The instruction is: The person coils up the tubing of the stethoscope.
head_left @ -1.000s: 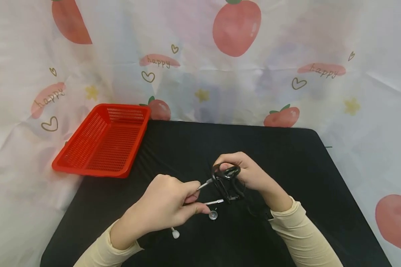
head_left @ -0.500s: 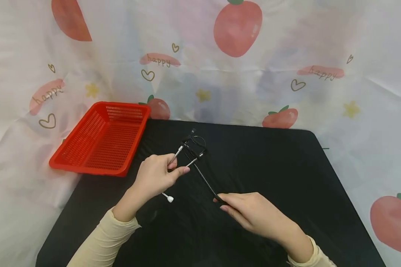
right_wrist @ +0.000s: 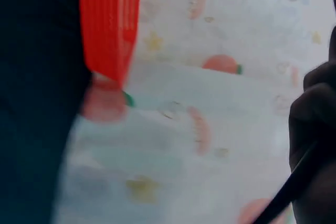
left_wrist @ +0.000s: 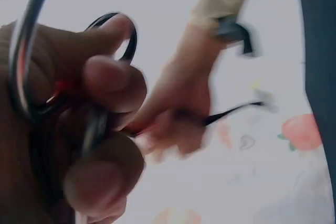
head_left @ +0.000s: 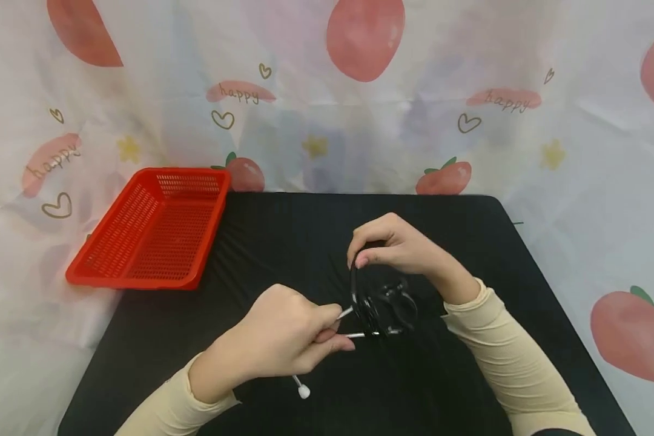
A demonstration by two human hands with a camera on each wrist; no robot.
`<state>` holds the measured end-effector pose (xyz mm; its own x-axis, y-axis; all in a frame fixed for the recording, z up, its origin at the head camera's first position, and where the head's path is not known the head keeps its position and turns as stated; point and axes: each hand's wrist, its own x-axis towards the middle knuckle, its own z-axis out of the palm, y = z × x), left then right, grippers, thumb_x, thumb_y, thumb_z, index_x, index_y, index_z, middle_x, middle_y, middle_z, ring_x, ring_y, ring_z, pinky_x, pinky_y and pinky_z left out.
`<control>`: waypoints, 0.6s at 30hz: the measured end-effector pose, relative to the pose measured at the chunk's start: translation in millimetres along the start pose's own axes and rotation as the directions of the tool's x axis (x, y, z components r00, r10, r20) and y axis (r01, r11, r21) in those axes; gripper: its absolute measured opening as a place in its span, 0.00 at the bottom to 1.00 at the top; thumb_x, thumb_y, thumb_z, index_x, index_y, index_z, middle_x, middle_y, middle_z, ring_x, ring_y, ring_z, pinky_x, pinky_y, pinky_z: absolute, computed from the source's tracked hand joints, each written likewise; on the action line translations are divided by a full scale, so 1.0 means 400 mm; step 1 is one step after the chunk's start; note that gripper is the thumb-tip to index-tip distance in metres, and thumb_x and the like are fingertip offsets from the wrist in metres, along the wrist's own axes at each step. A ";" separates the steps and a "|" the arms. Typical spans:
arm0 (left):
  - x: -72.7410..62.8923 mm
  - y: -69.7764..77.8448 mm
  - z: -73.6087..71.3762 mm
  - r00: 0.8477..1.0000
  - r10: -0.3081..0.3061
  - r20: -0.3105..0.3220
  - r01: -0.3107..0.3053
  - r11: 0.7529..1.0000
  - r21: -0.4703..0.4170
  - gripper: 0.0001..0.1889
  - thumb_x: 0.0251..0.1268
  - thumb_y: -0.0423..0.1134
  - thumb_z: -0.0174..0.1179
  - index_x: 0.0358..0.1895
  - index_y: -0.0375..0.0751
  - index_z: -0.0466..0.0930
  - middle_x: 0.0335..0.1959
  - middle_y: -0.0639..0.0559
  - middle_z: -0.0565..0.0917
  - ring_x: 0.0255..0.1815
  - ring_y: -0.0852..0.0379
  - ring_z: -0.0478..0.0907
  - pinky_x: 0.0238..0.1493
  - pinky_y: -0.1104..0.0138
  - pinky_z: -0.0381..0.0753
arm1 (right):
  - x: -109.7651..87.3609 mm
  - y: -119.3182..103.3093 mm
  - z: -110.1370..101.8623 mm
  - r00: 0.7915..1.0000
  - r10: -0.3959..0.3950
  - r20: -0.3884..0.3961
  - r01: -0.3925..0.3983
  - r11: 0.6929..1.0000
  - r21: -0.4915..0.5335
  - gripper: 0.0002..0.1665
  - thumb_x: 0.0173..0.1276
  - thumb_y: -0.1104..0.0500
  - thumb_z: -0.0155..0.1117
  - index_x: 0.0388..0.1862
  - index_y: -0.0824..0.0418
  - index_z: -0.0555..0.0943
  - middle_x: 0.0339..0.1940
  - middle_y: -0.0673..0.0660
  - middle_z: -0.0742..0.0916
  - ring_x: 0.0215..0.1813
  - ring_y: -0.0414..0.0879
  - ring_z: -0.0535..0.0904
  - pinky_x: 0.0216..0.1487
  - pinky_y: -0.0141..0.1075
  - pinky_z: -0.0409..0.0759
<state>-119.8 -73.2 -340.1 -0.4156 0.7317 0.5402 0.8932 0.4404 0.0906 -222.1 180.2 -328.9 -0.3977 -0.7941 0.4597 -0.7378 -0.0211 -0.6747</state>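
A stethoscope (head_left: 354,287) hangs over the black table, its black tubing wound in coils around the metal ear tubes. My left hand (head_left: 278,336) grips those ear tubes, and a white ear tip (head_left: 303,392) pokes out below it. To the right, my right hand (head_left: 395,247) pinches the tubing between thumb and fingers, lifting a stretch above the coils. The left wrist view has a bent metal tube (left_wrist: 20,51) close up and the right hand blurred behind. In the right wrist view, dark fingers (right_wrist: 315,111) hold the black tube. I cannot make out the chest piece.
A red plastic basket (head_left: 128,282) stands at the table's back left, left of both hands. The black-covered table (head_left: 305,230) reaches back to a white curtain (head_left: 305,54) printed with fruit and hearts.
My right hand swung to the lower right with the tubing, then up to the back, bringing it round the ear tubes. The left hand moved toward me and slightly right, still gripping.
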 end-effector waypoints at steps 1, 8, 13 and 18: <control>-0.007 -0.007 -0.009 0.997 -0.048 -0.053 0.047 0.999 -0.012 0.26 0.61 0.53 0.74 0.18 0.54 0.64 0.09 0.68 0.62 0.11 0.74 0.54 0.18 0.77 0.47 | -0.009 0.023 0.019 0.999 0.023 -0.036 -0.021 0.999 0.037 0.16 0.76 0.49 0.60 0.37 0.57 0.88 0.24 0.48 0.83 0.22 0.37 0.69 0.23 0.31 0.70; -0.038 -0.106 0.006 0.883 -0.462 -0.081 0.456 0.886 -0.078 0.26 0.62 0.53 0.73 0.18 0.53 0.64 0.11 0.67 0.60 0.14 0.69 0.59 0.18 0.71 0.54 | -0.190 0.020 0.168 0.954 0.185 -0.235 -0.249 0.927 -0.281 0.10 0.75 0.65 0.63 0.49 0.54 0.87 0.28 0.44 0.85 0.28 0.32 0.76 0.30 0.26 0.75; -0.048 -0.173 0.058 0.835 -0.548 0.054 0.542 0.836 0.087 0.26 0.66 0.54 0.69 0.18 0.53 0.64 0.12 0.63 0.60 0.14 0.64 0.59 0.17 0.69 0.55 | -0.209 -0.083 0.182 0.985 0.119 -0.122 -0.169 0.767 -0.619 0.09 0.81 0.51 0.58 0.48 0.48 0.84 0.41 0.36 0.88 0.36 0.24 0.81 0.39 0.22 0.78; -0.057 -0.139 0.080 0.883 -0.371 0.287 0.330 0.926 0.183 0.25 0.65 0.57 0.69 0.18 0.55 0.66 0.11 0.66 0.61 0.13 0.68 0.58 0.15 0.71 0.53 | -0.094 -0.130 0.091 0.995 -0.093 -0.020 0.051 0.700 -0.713 0.14 0.83 0.46 0.53 0.45 0.48 0.85 0.35 0.35 0.85 0.31 0.26 0.79 0.34 0.27 0.79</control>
<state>-165.5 -97.6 -384.2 -0.7480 0.6318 0.2033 0.6586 0.7446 0.1089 -148.8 188.9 -332.0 -0.3383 -0.7765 0.5317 -0.9252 0.3776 -0.0373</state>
